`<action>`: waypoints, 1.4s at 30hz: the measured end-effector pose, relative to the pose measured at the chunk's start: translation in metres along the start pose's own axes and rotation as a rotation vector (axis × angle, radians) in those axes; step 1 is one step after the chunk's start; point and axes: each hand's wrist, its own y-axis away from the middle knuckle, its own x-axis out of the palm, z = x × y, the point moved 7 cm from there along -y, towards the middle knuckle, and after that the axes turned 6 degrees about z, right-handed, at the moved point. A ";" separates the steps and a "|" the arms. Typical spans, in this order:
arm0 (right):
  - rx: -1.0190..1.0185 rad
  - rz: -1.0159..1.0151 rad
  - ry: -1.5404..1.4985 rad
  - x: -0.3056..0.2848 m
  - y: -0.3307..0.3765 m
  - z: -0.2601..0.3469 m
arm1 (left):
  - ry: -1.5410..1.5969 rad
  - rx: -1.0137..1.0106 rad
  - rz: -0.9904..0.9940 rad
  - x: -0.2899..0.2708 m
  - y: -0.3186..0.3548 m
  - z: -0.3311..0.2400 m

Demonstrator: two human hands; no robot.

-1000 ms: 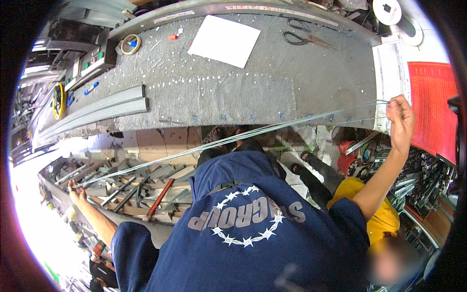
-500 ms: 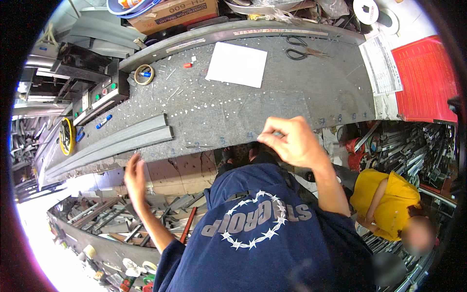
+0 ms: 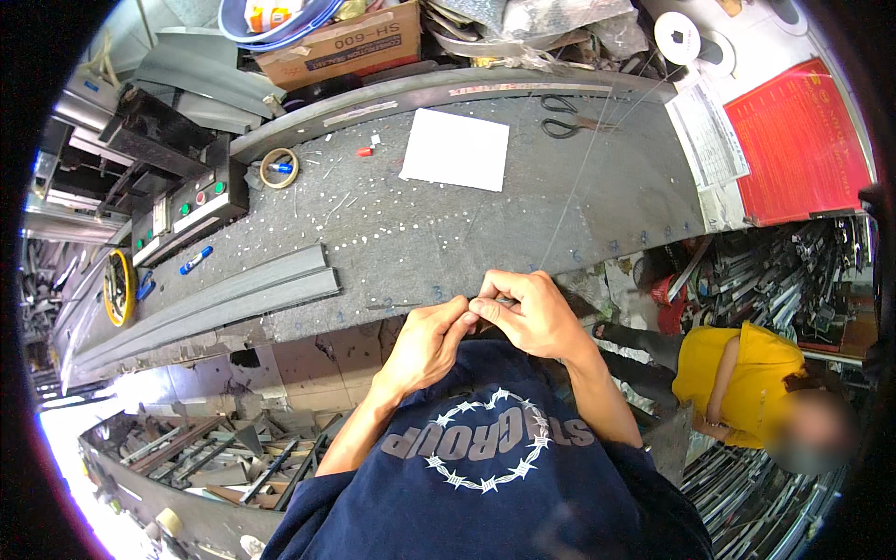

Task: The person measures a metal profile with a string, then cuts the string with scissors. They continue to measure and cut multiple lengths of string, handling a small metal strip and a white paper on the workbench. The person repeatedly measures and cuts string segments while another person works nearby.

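Just off the bench's near edge my two hands meet, fingertips touching. My right hand [image 3: 532, 315] is closed in a pinch, with a bit of something small and grey showing between thumb and fingers. Closed fingers of my left hand [image 3: 429, 341] press against the right thumb; what they hold is hidden. A fine, pale thread [image 3: 577, 187] slants across the bench toward my right hand. Beyond my hands lies a white sheet of paper [image 3: 455, 149]. Black-handled scissors [image 3: 563, 117] rest to its right. Long grey metal profiles [image 3: 233, 289] lie left of my hands.
A tape roll [image 3: 279, 168], a blue marker [image 3: 196, 260] and a yellow-rimmed roll [image 3: 119, 287] are on the bench's left, by a button panel [image 3: 187, 210]. A white spool [image 3: 678, 38] stands far right. A person in yellow [image 3: 737, 383] is at right. Metal offcuts [image 3: 224, 457] fill a bin at lower left.
My left hand has come right and closed against the right one. My right hand has dropped slightly toward my body. The pale thread now shows across the bench. The view has shifted a little.
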 end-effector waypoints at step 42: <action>0.035 -0.206 0.638 -0.143 0.059 -0.034 | 0.867 0.128 -1.488 -0.247 0.367 0.181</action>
